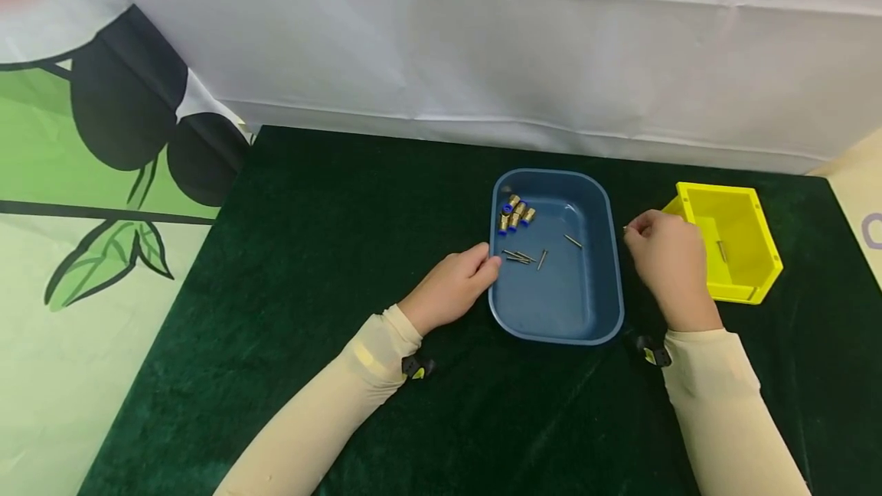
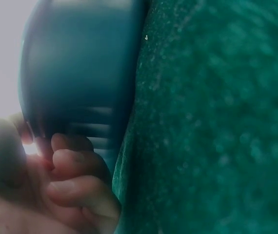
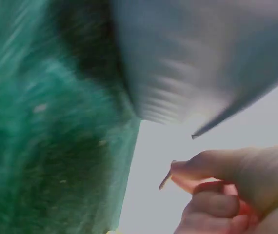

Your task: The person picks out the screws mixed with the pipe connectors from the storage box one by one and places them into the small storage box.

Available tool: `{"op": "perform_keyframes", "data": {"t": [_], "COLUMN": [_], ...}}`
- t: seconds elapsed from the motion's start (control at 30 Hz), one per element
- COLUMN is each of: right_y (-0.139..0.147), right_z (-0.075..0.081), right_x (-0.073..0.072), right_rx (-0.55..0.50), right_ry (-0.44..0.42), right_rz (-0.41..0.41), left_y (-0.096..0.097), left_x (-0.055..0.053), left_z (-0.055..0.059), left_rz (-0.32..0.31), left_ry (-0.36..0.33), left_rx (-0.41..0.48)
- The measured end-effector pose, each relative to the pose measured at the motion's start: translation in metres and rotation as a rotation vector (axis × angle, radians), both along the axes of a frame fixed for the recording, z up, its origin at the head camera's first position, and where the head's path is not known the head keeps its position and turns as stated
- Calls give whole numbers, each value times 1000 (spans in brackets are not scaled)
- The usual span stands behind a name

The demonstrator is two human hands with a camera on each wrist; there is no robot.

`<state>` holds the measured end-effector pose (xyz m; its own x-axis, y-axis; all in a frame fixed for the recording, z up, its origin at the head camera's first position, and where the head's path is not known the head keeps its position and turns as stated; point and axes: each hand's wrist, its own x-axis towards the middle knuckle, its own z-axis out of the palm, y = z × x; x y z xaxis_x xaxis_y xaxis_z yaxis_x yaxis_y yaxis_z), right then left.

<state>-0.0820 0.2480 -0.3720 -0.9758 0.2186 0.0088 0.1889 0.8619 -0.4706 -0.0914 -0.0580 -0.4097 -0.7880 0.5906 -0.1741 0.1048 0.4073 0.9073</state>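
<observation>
A blue plastic tray lies on the dark green cloth. My left hand grips its left rim, thumb over the edge and fingers curled against the outer wall in the left wrist view. Several thin metal screws are scattered inside, with several brass fittings with blue ends clustered at the tray's upper left. Between the tray and a yellow bin, my right hand pinches a small screw between thumb and forefinger. One screw lies in the bin.
Dark green cloth covers the table. Behind its far edge hangs a white sheet, and a printed backdrop is at the left. The yellow bin stands to the right of the tray, close to my right hand.
</observation>
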Motion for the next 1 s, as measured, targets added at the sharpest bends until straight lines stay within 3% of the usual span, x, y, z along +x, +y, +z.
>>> {"op": "perform_keyframes", "data": {"t": [0.1, 0.27, 0.37, 0.57, 0.8, 1.0], "right_y": [4, 12, 17, 29, 46, 66], "right_z": [12, 29, 37, 45, 44, 40], "right_x": [6, 17, 23, 30, 35, 36], "right_rx": [-151, -449, -521, -511, -462, -394], "right_ry": [18, -34, -38, 2, 5, -11], "right_rz": [-3, -11, -25, -71, -166, -333], "left_y": [0, 0, 0, 0, -3, -1], "left_x": [0, 0, 0, 0, 2, 1], "left_z": [0, 0, -1, 0, -1, 0], "left_rz": [-3, 3, 5, 5, 13, 3], "left_ry": [3, 0, 1, 12, 30, 32], "left_rx": [1, 3, 2, -4, -15, -7]}}
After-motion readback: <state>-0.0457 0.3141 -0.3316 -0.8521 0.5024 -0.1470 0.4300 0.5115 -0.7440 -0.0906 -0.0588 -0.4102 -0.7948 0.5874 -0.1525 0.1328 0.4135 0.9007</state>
